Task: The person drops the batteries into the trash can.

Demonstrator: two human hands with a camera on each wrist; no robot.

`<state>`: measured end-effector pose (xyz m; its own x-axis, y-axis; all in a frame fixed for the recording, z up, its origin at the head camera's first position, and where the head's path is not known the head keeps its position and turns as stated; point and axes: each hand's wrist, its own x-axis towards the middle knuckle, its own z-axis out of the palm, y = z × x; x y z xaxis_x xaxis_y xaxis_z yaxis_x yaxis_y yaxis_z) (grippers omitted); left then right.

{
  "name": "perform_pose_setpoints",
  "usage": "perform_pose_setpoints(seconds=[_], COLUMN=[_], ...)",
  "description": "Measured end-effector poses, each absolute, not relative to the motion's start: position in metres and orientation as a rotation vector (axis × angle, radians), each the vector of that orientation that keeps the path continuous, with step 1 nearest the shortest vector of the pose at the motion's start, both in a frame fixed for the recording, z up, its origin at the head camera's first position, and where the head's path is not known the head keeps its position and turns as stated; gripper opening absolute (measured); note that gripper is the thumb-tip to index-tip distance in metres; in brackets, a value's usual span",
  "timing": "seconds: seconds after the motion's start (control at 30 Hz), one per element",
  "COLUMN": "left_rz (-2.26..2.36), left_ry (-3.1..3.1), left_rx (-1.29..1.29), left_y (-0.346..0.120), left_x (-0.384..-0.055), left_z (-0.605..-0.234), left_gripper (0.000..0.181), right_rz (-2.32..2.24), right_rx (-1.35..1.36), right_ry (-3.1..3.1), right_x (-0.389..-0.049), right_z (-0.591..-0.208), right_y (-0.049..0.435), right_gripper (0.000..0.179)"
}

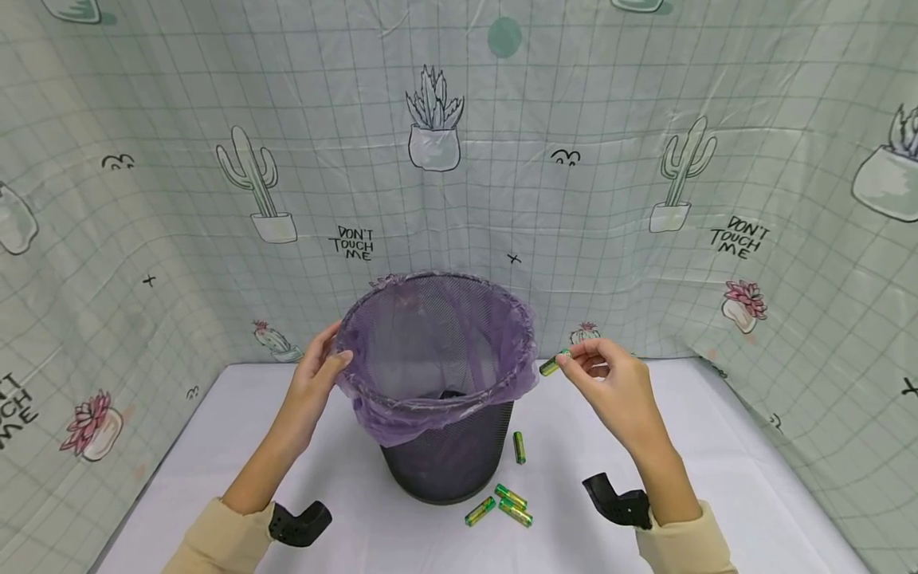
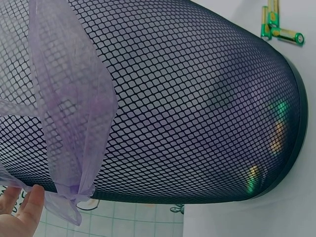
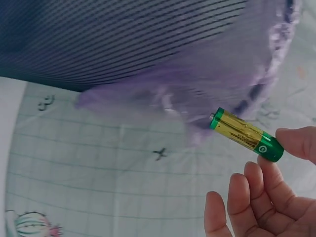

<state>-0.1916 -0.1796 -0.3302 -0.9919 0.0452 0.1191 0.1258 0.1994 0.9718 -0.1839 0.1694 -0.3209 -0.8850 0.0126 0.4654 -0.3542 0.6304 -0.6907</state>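
A black mesh wastebasket (image 1: 448, 454) stands upright, lined with a thin purple bag (image 1: 394, 418) folded over its rim. My left hand (image 1: 319, 363) grips the rim and bag at the left, thumb on the near side. Off the right side of the rim, my right hand (image 1: 610, 383) pinches a green and yellow battery (image 3: 247, 136) by one end between thumb and index finger. The battery is apart from the mesh. Through the basket's wall in the left wrist view, blurred green and yellow shapes (image 2: 277, 136) show near the bottom.
Several more batteries (image 1: 480, 511) lie on the white table (image 1: 358, 526) before the basket, and a single battery (image 1: 519, 447) lies by its right side. A patterned curtain (image 1: 502, 207) with cactus drawings hangs behind and at both sides.
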Motion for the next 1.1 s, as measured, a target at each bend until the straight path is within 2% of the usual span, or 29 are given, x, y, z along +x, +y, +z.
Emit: perform_pose_setpoints(seconds=[0.43,1.1], left_rz=[-1.934,-1.937], left_ry=[-2.382,-2.385], left_rx=[-0.168,-0.162], left_y=[-0.18,-0.179], left_x=[-0.191,-0.191], left_z=[-0.33,-0.329], left_gripper=[0.058,0.058], right_rz=[1.114,1.104], right_rx=[0.413,0.573], right_ry=[-2.287,-2.333], right_x=[-0.173,-0.178], right_z=[-0.274,-0.283], right_y=[0.145,0.121], right_gripper=[0.015,0.012])
